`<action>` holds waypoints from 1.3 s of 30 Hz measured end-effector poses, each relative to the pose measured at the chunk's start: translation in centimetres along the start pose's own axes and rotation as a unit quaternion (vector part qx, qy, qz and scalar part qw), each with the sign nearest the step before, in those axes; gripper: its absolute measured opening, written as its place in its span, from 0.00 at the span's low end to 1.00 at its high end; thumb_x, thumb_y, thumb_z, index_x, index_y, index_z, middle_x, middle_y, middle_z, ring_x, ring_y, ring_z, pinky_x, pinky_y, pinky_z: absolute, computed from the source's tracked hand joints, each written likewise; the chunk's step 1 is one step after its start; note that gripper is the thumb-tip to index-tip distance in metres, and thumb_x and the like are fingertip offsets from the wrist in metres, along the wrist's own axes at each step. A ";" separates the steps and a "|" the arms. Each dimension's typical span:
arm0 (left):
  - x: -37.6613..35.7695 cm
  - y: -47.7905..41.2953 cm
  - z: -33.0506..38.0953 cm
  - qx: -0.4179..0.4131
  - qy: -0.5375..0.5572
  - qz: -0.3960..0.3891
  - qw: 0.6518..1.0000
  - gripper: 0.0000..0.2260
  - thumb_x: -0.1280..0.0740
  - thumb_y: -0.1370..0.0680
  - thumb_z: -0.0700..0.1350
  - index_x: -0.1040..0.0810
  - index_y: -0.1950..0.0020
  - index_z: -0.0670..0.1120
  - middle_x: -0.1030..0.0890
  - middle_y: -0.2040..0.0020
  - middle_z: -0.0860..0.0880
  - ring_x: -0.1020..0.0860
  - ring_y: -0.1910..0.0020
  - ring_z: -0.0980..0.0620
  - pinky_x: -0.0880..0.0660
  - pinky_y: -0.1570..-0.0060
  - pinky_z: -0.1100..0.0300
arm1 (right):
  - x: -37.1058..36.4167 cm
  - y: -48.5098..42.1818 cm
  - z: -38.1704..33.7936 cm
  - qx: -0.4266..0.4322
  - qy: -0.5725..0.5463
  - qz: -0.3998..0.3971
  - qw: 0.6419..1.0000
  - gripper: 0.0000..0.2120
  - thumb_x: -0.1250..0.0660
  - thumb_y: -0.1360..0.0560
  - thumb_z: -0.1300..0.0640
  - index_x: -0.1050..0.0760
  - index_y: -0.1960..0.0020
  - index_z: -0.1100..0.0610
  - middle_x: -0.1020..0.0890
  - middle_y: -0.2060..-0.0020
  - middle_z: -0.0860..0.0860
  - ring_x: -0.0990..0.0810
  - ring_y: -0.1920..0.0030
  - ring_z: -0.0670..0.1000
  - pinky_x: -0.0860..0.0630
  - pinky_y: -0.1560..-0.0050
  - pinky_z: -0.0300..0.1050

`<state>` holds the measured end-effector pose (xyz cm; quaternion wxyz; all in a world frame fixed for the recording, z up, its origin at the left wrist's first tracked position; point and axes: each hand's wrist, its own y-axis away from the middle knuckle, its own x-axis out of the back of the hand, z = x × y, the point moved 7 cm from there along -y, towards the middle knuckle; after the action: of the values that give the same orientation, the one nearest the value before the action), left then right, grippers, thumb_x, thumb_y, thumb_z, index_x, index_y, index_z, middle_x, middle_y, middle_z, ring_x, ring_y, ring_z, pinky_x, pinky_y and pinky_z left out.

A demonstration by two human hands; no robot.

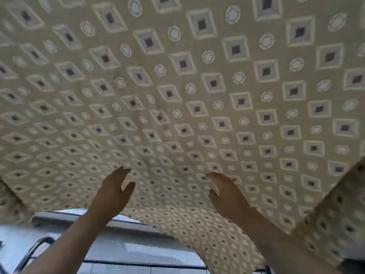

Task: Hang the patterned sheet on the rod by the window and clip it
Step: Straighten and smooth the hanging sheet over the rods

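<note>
Left hand (114,186) and right hand (225,191), both released, fingers spread under the patterned sheet (181,86).

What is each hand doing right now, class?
Left hand: open, fingers straight, reaching up to the sheet, holding nothing.
Right hand: open, fingers relaxed, at the sheet, holding nothing.

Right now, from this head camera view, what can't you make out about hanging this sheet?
- The rod: hidden behind the beige sheet with diamond and circle print, which fills most of the head view.
- Clips: none visible.
- Contact: the left hand and right hand reach up with straight fingers, but whether they touch the cloth is unclear.
- The sheet's edges: cut off by the frame.
- The dark curved metal bar at lower left: blurred.
</note>
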<state>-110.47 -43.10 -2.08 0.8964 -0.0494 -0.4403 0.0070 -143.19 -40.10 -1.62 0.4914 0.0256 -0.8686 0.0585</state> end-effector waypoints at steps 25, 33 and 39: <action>-51.8 1.2 -27.1 0.327 0.489 -0.025 0.809 0.18 0.34 0.22 0.56 0.24 0.41 0.43 0.24 0.42 0.44 0.27 0.41 0.46 0.34 0.40 0.51 | -41.4 3.0 28.5 0.072 0.080 0.113 0.988 0.23 0.38 0.32 0.41 0.24 0.39 0.43 0.20 0.42 0.40 0.22 0.42 0.39 0.28 0.38 0.37; -49.5 2.5 -22.0 0.282 0.692 0.003 0.664 0.11 0.39 0.22 0.35 0.23 0.41 0.41 0.16 0.56 0.40 0.19 0.56 0.41 0.18 0.67 0.47 | -40.7 2.8 28.0 0.093 0.089 0.169 0.977 0.30 0.35 0.32 0.35 0.30 0.32 0.43 0.25 0.33 0.44 0.28 0.33 0.46 0.25 0.38 0.50; -39.2 2.3 -11.7 0.143 0.777 0.013 0.613 0.09 0.43 0.20 0.33 0.23 0.49 0.36 0.15 0.55 0.39 0.15 0.56 0.44 0.20 0.58 0.42 | -39.4 5.0 25.6 0.101 0.092 0.229 0.964 0.27 0.41 0.24 0.37 0.32 0.31 0.50 0.31 0.30 0.47 0.22 0.37 0.53 0.39 0.30 0.39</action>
<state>-125.12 -44.00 -40.31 0.8984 0.0870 0.4285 0.0402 -145.17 -38.87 -48.78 0.5375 -0.1300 -0.7918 0.2595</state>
